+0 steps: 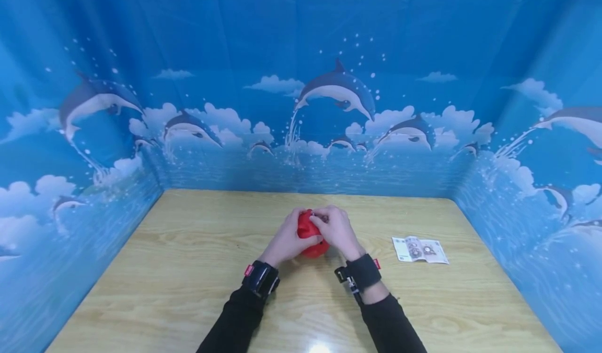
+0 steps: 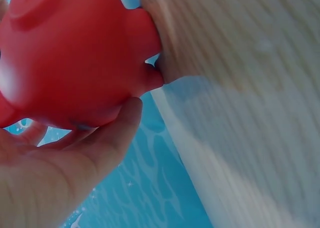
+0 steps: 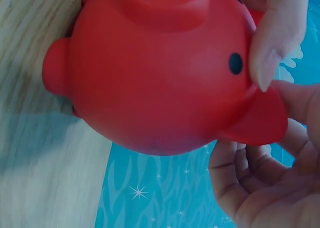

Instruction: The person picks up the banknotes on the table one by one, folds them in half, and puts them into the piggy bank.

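Note:
A red piggy bank (image 1: 314, 249) stands on the wooden table, its snout (image 3: 167, 7) turned toward me. My left hand (image 1: 286, 243) grips it from the left side. In the right wrist view, a thumb (image 3: 265, 62) presses beside the black eye. My right hand (image 1: 339, 231) is at the top right of the piggy bank with its fingers bent, touching near the ear (image 3: 260, 120). Its fingertips are partly hidden behind the ear and body, so I cannot see whether anything is pinched there. Underneath, short red feet (image 2: 142, 32) meet the tabletop.
A creased banknote (image 1: 420, 250) lies on the table (image 1: 197, 269) to the right of my right hand. Blue curtains (image 1: 226, 44) printed with dolphins and clouds close in the table at the back and both sides. Each wrist wears a black strap.

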The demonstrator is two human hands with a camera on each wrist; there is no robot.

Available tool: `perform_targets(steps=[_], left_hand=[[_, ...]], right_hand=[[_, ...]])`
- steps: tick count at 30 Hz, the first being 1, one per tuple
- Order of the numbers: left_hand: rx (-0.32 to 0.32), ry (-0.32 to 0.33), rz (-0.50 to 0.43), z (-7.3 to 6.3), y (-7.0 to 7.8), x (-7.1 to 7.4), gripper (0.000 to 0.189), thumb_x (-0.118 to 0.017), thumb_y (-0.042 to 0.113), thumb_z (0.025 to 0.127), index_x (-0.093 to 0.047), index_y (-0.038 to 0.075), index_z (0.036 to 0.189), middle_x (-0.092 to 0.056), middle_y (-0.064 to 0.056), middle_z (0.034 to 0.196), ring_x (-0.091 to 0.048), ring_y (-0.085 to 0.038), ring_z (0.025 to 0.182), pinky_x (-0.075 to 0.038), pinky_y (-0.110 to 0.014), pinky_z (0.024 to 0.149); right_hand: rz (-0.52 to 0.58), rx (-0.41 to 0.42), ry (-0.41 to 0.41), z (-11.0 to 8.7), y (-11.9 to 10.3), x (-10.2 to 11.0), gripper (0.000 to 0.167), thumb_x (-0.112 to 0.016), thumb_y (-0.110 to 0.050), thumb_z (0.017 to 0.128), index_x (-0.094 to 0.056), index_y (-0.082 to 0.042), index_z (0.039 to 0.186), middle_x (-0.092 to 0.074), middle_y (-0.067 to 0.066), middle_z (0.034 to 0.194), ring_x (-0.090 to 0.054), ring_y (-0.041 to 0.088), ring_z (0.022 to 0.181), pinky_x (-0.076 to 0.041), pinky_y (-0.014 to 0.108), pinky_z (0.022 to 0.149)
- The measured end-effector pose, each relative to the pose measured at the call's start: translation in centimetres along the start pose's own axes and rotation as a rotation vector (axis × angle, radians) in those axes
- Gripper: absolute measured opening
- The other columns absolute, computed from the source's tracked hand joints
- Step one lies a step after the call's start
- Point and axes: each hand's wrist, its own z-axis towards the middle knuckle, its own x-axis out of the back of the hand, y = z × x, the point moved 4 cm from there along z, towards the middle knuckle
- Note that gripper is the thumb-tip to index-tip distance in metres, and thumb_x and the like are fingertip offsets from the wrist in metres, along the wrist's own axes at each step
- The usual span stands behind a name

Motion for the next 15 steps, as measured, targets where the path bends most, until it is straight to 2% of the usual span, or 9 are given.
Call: perform_targets(steps=[7,15], left_hand=[[-0.005,0.018,0.010,-0.23,0.00,-0.05,0.089,-0.077,0.053,0.078,-0.034,0.016,0.146,-0.051,-0.005,0.133,-0.056,-0.022,0.114,-0.056,-0.041,0.089],[-0.006,0.013,0.022,-0.28,-0.10,-0.15,0.089,-0.077,0.053,0.078,-0.033,0.016,0.145,-0.050,-0.004,0.133,-0.055,-0.022,0.114,-0.056,-0.039,0.088]], right_hand=[[0.006,-0.029,0.050,0.19,0.20,-0.30,0.020,-0.070,-0.014,0.090,-0.076,-0.004,0.107,-0.074,0.009,0.094,-0.069,0.018,0.083,-0.057,0.031,0.068],[-0.002,-0.068,0.101,0.27,0.41,-0.41,0.014,-0.073,-0.016,0.088,-0.078,-0.009,0.099,-0.073,0.004,0.086,-0.064,0.014,0.075,-0.054,0.027,0.063]])
